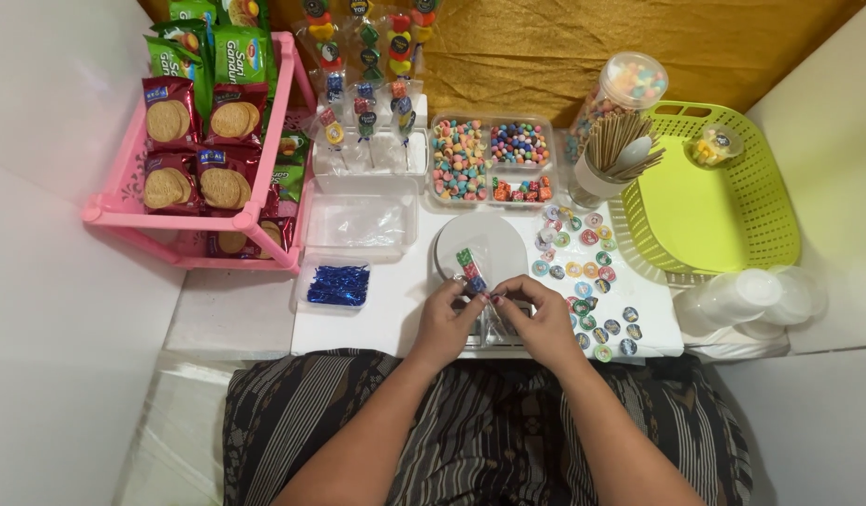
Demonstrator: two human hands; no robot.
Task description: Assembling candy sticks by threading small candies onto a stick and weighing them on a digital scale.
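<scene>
Both hands up close, left hand (444,321) and right hand (538,319) pinching a candy skewer (470,270) in clear wrap, round stickers (587,272) just beside, green basket (723,201) further right

Your hands (494,319) pinched a green-and-red candy skewer (469,270) over a white counter (395,314), beside a pink rack (264,141), lime-green basket (732,187) and blue metallic ties (338,285).
</scene>
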